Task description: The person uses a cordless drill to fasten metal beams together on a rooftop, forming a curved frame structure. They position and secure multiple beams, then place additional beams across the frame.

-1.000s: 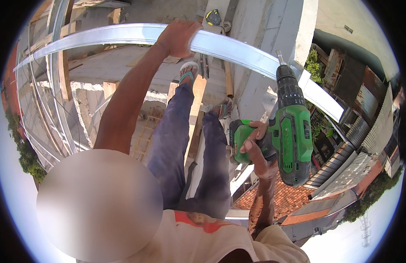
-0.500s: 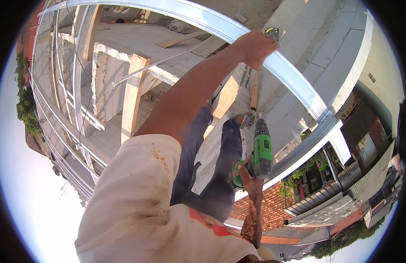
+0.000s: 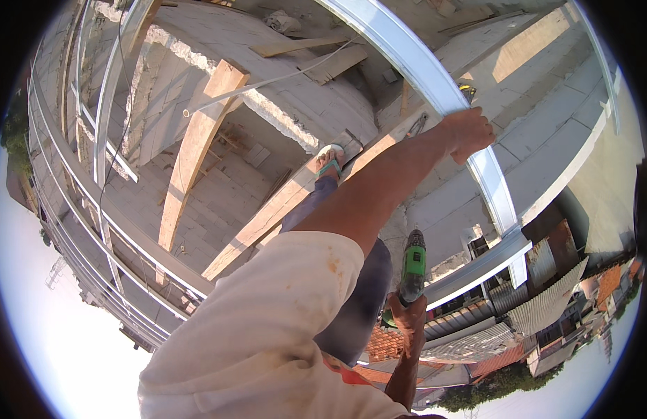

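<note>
My left hand (image 3: 470, 133), its arm stretched far to the right, is closed over a long silvery metal channel (image 3: 424, 59); the fingers curl over the far edge and their tips are partly hidden. Just beyond that hand lies a small yellow-and-black object (image 3: 467, 92), which looks like a tape measure. Low in the middle, my right hand (image 3: 407, 314) grips a green-and-black cordless drill (image 3: 413, 267) by its handle, the chuck pointing up and away. The channel's lower end meets another metal channel (image 3: 470, 271) that runs crosswise.
My sandalled foot (image 3: 330, 160) is on a wooden beam (image 3: 267, 216). An upright timber (image 3: 190, 160) stands left, beside a drop to a lower floor (image 3: 225, 181). Metal rails (image 3: 121, 223) curve along the left edge. Block walls (image 3: 540, 140) and tiled roofs (image 3: 386, 346) lie right and below.
My left hand has moved right and nearer along the metal channel. One foot now shows farther out on the wooden beam, and the view has shifted. The drill remains in my right hand.
</note>
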Tool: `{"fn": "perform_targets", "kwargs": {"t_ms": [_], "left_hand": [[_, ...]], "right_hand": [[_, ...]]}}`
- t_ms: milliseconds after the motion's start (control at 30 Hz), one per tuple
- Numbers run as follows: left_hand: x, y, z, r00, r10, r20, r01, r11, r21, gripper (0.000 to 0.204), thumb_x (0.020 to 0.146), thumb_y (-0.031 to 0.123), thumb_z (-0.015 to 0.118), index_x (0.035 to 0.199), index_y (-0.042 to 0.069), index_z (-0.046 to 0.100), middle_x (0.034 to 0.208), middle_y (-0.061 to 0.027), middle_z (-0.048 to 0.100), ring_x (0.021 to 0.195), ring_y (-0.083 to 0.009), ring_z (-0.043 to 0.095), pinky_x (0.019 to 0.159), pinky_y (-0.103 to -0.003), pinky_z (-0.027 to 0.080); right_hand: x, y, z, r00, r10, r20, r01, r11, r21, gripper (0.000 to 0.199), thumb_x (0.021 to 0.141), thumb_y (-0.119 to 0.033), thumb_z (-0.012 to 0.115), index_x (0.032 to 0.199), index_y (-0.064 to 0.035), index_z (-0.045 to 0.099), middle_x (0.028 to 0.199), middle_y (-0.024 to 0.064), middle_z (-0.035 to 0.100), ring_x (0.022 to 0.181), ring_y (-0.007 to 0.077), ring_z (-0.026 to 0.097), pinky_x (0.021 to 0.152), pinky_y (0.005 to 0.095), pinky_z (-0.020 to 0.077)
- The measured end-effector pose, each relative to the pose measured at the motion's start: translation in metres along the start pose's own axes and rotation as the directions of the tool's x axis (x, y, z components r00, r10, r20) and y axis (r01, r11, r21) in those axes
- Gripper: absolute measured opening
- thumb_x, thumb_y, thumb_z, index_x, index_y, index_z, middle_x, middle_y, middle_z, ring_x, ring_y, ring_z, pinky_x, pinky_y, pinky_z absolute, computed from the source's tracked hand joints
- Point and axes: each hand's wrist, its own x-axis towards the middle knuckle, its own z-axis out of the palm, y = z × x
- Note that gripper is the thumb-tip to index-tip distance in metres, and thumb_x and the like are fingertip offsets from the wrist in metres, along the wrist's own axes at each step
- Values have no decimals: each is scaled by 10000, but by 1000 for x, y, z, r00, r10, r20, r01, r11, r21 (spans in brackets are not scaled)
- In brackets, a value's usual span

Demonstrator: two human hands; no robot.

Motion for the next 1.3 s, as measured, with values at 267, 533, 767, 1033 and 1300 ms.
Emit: {"fn": "perform_targets", "kwargs": {"t_ms": [267, 533, 767, 1033, 1300], "left_hand": [[-2, -5, 3, 1000, 15, -24, -14, 999, 38, 495, 686, 277, 815, 1112, 79, 658, 1060, -70, 670, 1053, -219, 635, 945, -384, 438], [-2, 1, -4, 999, -2, -45, 2, 1000, 0, 468, 614, 216, 809, 1030, 73, 649, 1027, -66, 629, 1046, -239, 611, 1006, -406, 434], [2, 2, 2, 999, -8, -48, 7, 1000, -17, 443, 591, 206, 785, 992, 77, 647, 990, -68, 618, 1022, -249, 606, 1036, -414, 420], [5, 6, 7, 993, 11, -114, -13, 1000, -13, 446, 544, 214, 788, 939, 67, 642, 960, -73, 613, 990, -245, 602, 944, -388, 425], [-1, -4, 38, 992, 83, -98, -79, 996, 45, 608, 514, 368, 814, 1021, 66, 668, 1003, -67, 657, 955, -218, 635, 927, -346, 419]], "right_hand": [[78, -67, -49, 999, -16, 45, 18, 999, -51, 373, 750, -151, 736, 1009, 15, 526, 676, 185, 625, 602, 415, 648, 560, 491, 504], [131, -42, -19, 972, 91, 217, -69, 992, -104, 487, 722, -253, 750, 1070, 27, 557, 807, 250, 708, 786, 467, 714, 726, 544, 565], [181, -28, -3, 950, 197, 242, -125, 951, -283, 683, 713, -357, 788, 1221, 32, 547, 994, 285, 721, 980, 472, 703, 877, 544, 556], [270, 2, 23, 988, 46, 148, -10, 972, -236, 722, 734, -377, 759, 1275, 48, 537, 1008, 302, 709, 989, 483, 688, 873, 549, 538], [366, 9, 64, 908, -418, 25, 417, 898, -139, 521, 839, -393, 737, 1176, 0, 676, 1085, 214, 733, 1046, 442, 681, 889, 539, 524]]}}
